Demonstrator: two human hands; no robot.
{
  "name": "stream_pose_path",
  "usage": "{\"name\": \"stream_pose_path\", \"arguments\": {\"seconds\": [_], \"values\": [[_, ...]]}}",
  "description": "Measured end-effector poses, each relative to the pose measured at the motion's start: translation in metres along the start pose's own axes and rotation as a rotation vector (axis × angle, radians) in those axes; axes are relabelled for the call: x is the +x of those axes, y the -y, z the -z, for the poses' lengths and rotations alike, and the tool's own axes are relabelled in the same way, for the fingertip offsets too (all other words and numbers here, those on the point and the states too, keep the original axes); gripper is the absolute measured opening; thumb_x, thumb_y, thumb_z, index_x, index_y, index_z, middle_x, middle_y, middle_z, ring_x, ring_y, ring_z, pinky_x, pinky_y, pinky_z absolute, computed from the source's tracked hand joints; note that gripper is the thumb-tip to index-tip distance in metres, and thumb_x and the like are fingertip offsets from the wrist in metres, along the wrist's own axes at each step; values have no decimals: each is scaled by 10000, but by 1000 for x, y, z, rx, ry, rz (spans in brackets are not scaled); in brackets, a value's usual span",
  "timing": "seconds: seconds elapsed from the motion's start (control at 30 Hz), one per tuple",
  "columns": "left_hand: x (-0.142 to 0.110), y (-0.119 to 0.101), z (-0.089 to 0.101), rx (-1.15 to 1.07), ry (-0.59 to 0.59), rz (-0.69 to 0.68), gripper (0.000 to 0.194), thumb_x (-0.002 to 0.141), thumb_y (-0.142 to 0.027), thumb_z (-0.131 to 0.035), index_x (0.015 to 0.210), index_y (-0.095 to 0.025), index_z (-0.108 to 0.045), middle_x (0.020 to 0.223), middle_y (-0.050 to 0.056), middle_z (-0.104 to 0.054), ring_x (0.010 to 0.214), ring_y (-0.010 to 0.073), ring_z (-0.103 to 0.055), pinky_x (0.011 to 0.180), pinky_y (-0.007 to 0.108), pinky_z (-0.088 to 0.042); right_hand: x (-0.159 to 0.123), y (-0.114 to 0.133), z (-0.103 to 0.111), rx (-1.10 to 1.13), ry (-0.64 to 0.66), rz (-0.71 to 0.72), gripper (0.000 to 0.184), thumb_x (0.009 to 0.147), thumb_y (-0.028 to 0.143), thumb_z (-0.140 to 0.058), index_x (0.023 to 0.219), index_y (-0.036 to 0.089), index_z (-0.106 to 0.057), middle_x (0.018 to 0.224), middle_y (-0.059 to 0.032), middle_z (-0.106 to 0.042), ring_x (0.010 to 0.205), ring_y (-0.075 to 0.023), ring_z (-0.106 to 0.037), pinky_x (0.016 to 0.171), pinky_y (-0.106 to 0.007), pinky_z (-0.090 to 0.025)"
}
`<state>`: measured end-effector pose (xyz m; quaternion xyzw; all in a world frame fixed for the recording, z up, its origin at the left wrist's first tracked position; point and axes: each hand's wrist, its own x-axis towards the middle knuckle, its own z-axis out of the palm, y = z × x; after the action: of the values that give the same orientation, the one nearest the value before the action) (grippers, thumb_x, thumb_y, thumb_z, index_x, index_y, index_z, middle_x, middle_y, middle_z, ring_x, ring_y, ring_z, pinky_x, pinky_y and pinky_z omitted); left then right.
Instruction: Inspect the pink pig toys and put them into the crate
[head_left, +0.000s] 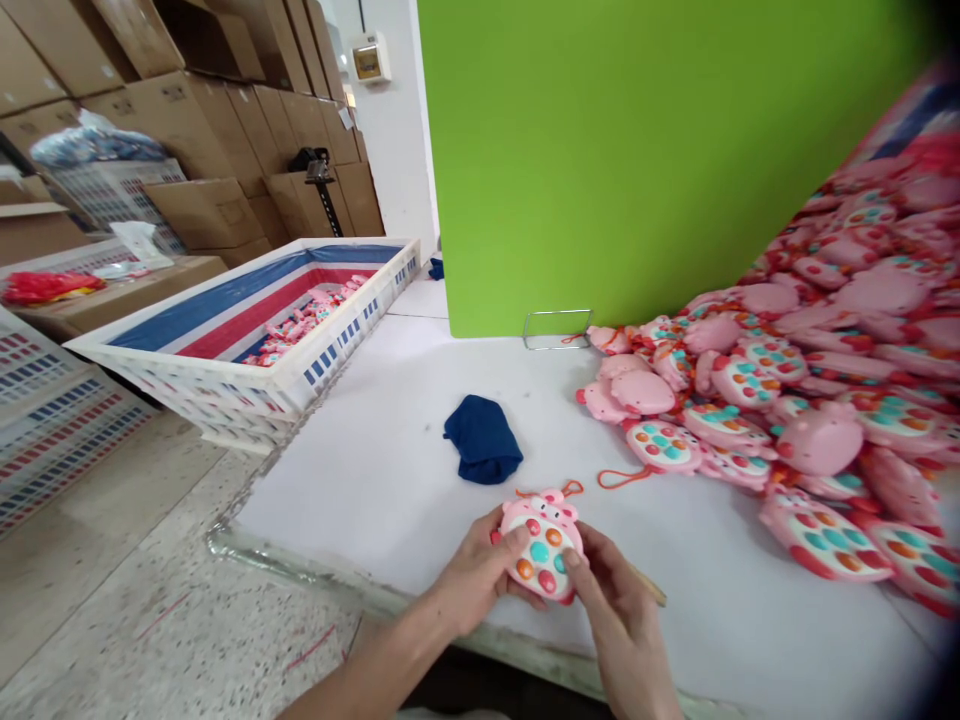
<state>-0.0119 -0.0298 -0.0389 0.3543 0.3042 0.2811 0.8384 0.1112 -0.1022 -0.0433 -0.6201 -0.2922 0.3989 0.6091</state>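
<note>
Pink plastic of a pig-shaped push-pop toy (544, 548) is held clasped between the left hand (480, 572) and the right hand (619, 610), just above the near edge of the white table (360, 520). If the grip is loosened, the toy could be dropped past that edge onto the floor, and its orange cord loop (571, 488) could be snagged by a finger. Beside the table, a white plastic crate (360, 310) is lined with red-and-blue striped sheeting, and pink toys (304, 322) are lying inside. Many more are heaped on the table against a green board (637, 170).
</note>
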Motion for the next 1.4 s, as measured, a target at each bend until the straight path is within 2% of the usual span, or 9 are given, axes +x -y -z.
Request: {"name": "stream_pose_path", "arguments": {"seconds": [0.1,0.2,0.33,0.6,0.73,0.87,1.07,1.3,1.4], "values": [[-5,-6,-6,111,-10,-71,700,541,-193,-821,1169,-166,-511,964,66,-662,755,160,-631,596,218,-532,0,-1,-1,24,-24,-20,456,736,461,-660,1090,175,-626,1064,-101,-690,961,-256,-641,800,-331,-529],[-7,-14,-7,165,-9,-101,717,516,-98,-800,1164,-189,-506,1016,50,-640,798,155,-612,601,203,-527,-3,-4,-4,45,-49,-33,460,745,476,-646,1111,196,-623,1108,-85,-677,997,-254,-624,808,-328,-526],[-5,-15,1,136,15,-12,711,548,-137,-785,1195,-186,-494,941,52,-646,702,156,-616,489,208,-519,-9,-5,-4,65,-41,-88,459,784,500,-595,1137,208,-619,1166,-78,-651,1025,-260,-610,772,-323,-541],[-8,-11,7,103,44,-12,701,537,-124,-802,1177,-177,-521,906,56,-663,707,160,-628,523,223,-536,-13,-6,2,32,2,-89,469,780,483,-611,1173,228,-607,1254,-65,-606,1132,-274,-557,796,-302,-545],[-4,-4,10,17,13,18,604,626,-305,-780,1153,-126,-545,933,110,-672,700,185,-646,556,269,-545,-13,-6,1,-23,5,-72,473,755,459,-642,1169,231,-611,1216,-58,-633,1125,-263,-569,821,-292,-540],[-2,1,13,16,-168,-26,559,663,-346,-758,1142,-132,-565,982,113,-671,778,198,-652,637,275,-540,-15,-11,-2,-120,1,21,519,761,468,-619,1213,218,-566,1253,-70,-601,1115,-260,-565,798,-298,-539],[-9,-6,13,44,32,-18,596,635,-282,-779,1170,-151,-551,978,98,-662,831,195,-629,682,263,-518,-17,-14,-10,-356,-21,212,680,712,463,-652,1309,209,-450,1351,-100,-479,1136,-273,-519,851,-373,-503],[-13,-7,14,44,52,12,612,626,-264,-780,1182,-169,-545,973,77,-657,784,173,-623,658,252,-504,-21,-14,-11,-285,47,151,658,743,446,-636,1336,238,-440,1354,-72,-503,1148,-273,-537,893,-363,-500],[-9,-5,12,-10,-59,4,437,652,-302,-756,1032,-133,-620,855,61,-667,694,149,-622,604,227,-487,-23,-18,-10,-355,77,240,643,730,416,-659,1315,226,-471,1355,-76,-502,1179,-280,-512,943,-387,-465]]}}
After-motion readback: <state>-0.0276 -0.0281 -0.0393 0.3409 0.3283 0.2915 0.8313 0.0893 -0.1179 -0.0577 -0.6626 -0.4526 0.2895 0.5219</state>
